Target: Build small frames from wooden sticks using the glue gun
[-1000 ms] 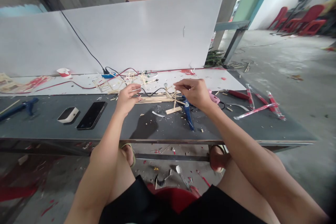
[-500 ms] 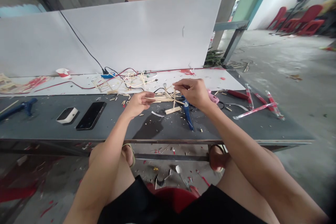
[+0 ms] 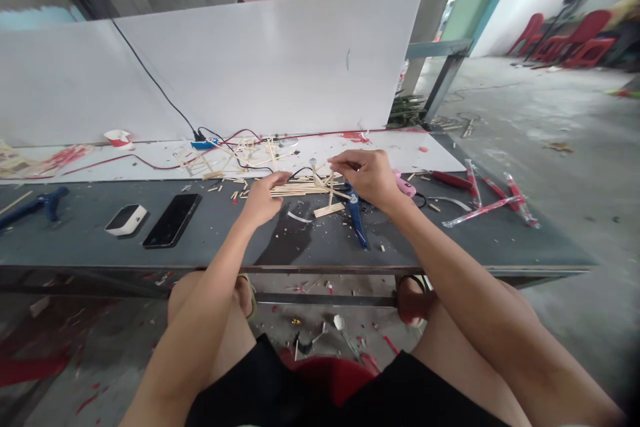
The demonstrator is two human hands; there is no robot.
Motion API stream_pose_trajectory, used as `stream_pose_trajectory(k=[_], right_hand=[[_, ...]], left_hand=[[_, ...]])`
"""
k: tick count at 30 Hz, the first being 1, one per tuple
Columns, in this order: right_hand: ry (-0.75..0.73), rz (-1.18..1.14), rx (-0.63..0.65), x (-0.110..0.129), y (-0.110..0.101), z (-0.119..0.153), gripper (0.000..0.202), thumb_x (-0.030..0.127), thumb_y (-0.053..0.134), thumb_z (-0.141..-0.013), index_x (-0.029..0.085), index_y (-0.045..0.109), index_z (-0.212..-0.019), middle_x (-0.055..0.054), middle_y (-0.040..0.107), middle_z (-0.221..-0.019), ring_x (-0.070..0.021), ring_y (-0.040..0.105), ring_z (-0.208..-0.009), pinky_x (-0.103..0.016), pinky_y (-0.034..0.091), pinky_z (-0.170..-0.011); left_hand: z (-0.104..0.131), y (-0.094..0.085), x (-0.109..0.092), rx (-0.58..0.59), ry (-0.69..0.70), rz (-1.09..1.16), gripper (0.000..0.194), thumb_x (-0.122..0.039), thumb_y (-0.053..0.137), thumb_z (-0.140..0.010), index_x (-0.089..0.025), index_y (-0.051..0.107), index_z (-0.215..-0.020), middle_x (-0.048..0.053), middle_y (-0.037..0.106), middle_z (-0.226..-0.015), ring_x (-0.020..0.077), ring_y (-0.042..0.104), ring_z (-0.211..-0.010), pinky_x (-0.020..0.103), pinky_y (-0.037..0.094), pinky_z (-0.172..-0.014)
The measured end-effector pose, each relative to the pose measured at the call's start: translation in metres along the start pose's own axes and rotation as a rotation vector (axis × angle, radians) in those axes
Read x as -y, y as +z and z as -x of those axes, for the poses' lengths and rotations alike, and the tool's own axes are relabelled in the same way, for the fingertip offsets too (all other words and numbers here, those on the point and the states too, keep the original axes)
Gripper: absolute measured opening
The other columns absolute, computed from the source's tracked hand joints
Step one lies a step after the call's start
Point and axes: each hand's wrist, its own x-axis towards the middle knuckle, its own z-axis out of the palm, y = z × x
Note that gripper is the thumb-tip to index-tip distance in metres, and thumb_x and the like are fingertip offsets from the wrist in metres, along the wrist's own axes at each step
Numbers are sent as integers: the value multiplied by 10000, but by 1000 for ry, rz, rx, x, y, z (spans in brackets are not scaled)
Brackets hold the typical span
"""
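My right hand point(image 3: 367, 177) pinches the top of a small frame of thin wooden sticks point(image 3: 331, 188), which stands over a short row of sticks point(image 3: 329, 210) on the dark table. Just left of it, my left hand point(image 3: 265, 199) hovers by a pile of loose sticks point(image 3: 305, 187), its thumb and fingers apart and nothing visible between them. Blue-handled pliers point(image 3: 357, 220) lie below my right hand. More stick frames point(image 3: 250, 152) rest on the white board behind.
A black phone point(image 3: 173, 220) and a white device point(image 3: 127, 219) lie at left, beyond them a blue tool point(image 3: 47, 203). A pink tool point(image 3: 404, 185), a red-handled tool point(image 3: 450, 179) and red-and-clear wrapped sticks point(image 3: 483, 210) lie at right. A black cable runs to a blue block point(image 3: 205, 144).
My left hand has moved slightly left, away from the stick frame, and its fingers have spread apart. My right hand stays on the frame.
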Motion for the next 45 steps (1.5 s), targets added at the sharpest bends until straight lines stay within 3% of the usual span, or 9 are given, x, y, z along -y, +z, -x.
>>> stream_pose_trajectory(k=[4,11,19,26,31,35,37,41,45], right_hand=[[-9,11,-11,-1,0,1,183,298,670,-870,205,814,-936,-51,757,-822,-165,609,-692,-335,476,-638],[-17,7,1,0,-1,1,197,303,661,-881,197,815,-944,-58,756,-830,-167,606,-699,-337,469,-633],[-17,-23,-3,0,0,0,191,288,666,-870,184,811,-940,-55,769,-850,-167,628,-710,-332,485,-645],[-39,-33,-19,-1,0,1,179,268,667,-867,186,815,-924,-42,772,-832,-153,619,-684,-324,479,-625],[-23,-32,-11,0,0,1,189,275,662,-859,183,813,-926,-48,771,-843,-156,617,-698,-329,479,-636],[-16,-26,-11,1,0,1,189,279,666,-857,181,813,-921,-45,762,-812,-148,593,-672,-326,463,-615],[-20,-30,-15,0,1,1,185,273,669,-857,177,814,-921,-45,758,-796,-146,592,-664,-323,461,-608],[-25,-36,-8,-1,1,0,175,265,672,-861,186,814,-923,-51,769,-843,-160,629,-705,-327,485,-636],[-12,-17,2,-1,0,1,176,276,669,-869,195,811,-934,-54,769,-853,-168,631,-713,-337,490,-644]], left_hand=[[-1,-2,0,-39,-27,-75,474,-38,622,-674,-224,768,-1085,66,781,-1008,310,689,-1051,371,539,-873],[-1,1,4,-108,-118,-77,364,-84,554,-764,-188,761,-1045,85,771,-970,213,688,-716,338,541,-732],[-2,-3,2,-80,-43,-37,721,-10,585,-612,-223,657,-1297,82,641,-1341,221,661,-1010,350,542,-881],[-1,1,-1,-41,-170,209,579,-65,629,-608,-185,722,-1167,65,727,-933,203,682,-833,294,528,-719],[-2,3,-4,-112,-161,225,266,-245,652,-780,-175,737,-1023,70,748,-989,105,583,-547,271,466,-591],[-2,3,0,-167,-202,145,220,-320,679,-797,-177,722,-958,-25,580,-551,116,471,-438,258,368,-499],[-2,2,3,-167,-190,75,298,-228,708,-725,-195,716,-1021,-56,514,-523,132,508,-480,259,393,-540],[-3,3,8,-90,-84,80,691,-63,664,-575,-235,656,-1244,6,671,-867,191,661,-850,291,497,-761],[-3,5,6,-66,-91,156,574,-73,624,-591,-194,695,-1147,38,692,-917,209,674,-922,323,504,-842]])
